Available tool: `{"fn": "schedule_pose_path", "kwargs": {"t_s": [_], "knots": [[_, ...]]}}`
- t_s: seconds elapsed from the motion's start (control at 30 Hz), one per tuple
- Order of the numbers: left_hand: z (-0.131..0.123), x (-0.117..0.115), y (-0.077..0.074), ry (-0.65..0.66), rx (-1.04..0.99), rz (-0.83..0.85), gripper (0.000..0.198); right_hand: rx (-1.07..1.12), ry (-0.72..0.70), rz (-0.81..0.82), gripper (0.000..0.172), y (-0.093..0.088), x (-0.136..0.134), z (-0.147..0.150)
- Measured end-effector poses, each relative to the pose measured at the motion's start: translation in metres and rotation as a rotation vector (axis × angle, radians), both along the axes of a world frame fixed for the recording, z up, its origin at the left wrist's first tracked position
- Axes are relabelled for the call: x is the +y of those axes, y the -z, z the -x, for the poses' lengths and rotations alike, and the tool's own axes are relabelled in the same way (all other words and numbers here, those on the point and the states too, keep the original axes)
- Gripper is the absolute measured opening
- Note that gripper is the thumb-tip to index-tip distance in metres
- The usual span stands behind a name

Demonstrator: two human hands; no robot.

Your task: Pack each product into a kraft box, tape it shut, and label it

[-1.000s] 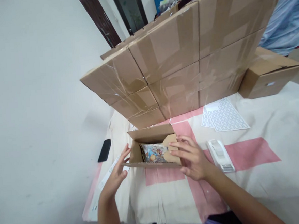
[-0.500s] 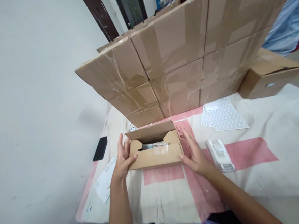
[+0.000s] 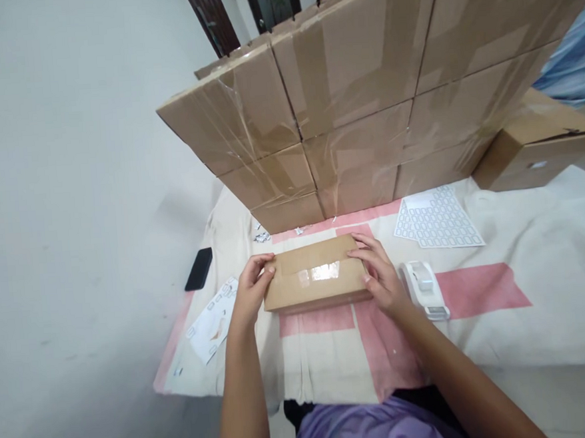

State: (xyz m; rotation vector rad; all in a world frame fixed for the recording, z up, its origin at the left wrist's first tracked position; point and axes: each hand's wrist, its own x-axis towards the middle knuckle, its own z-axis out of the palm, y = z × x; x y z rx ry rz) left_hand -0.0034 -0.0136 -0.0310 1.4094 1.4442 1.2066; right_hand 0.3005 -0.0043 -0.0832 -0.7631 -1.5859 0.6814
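- Bearing a taped cardboard stack [image 3: 355, 111] at its rear and a black phone [image 3: 198, 269] at the left: white-and-pink cloth [image 3: 486, 342]. Pale wall [image 3: 70, 194] stands beyond the left edge.
- Small box [image 3: 298, 295]: closed, on the cloth before the stack, between both hands.
- Left hand [image 3: 250, 288]: fingers bent, grasping the box's left end.
- Right hand [image 3: 383, 278]: fingers spread, grasping the right end, beside a white tape dispenser [image 3: 424, 290].

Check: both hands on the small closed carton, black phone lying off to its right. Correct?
Wrong side: the head view shows the black phone off to the left of the small closed carton. Left hand and right hand are on it, as stated.
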Motion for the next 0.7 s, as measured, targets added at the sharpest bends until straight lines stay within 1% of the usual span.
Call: {"fn": "schedule_pose_path", "kwargs": {"t_s": [0.1, 0.23, 0.3, 0.33, 0.37, 0.43, 0.53, 0.6, 0.7], "knots": [[-0.006, -0.003, -0.007, 0.003, 0.074, 0.065, 0.043, -0.001, 0.012, -0.018, 0.037, -0.001, 0.001, 0.001], [-0.012, -0.008, -0.015, -0.050, 0.170, 0.081, 0.043, 0.008, 0.019, -0.027, 0.038, 0.000, 0.000, 0.002], [-0.013, -0.009, -0.016, -0.060, 0.188, 0.073, 0.044, 0.036, 0.009, -0.017, 0.044, 0.002, -0.001, 0.002], [-0.013, -0.009, -0.016, -0.060, 0.185, 0.082, 0.047, 0.061, -0.002, -0.001, 0.050, 0.003, -0.001, 0.003], [-0.012, -0.009, -0.015, -0.060, 0.148, 0.108, 0.051, 0.087, -0.016, 0.025, 0.057, 0.005, -0.002, 0.003], [-0.011, -0.009, -0.011, -0.065, 0.006, 0.191, 0.061, 0.123, -0.049, 0.096, 0.070, 0.008, -0.004, 0.005], [-0.010, -0.006, 0.000, -0.068, -0.220, 0.294, 0.070, 0.145, -0.074, 0.180, 0.076, 0.017, -0.005, 0.007], [-0.014, -0.003, 0.007, -0.063, -0.329, 0.293, 0.071, 0.173, -0.069, 0.196, 0.079, 0.025, -0.005, 0.009], [-0.025, 0.003, 0.015, -0.070, -0.503, 0.253, 0.068, 0.204, -0.027, 0.197, 0.091, 0.037, -0.004, 0.009]]}}
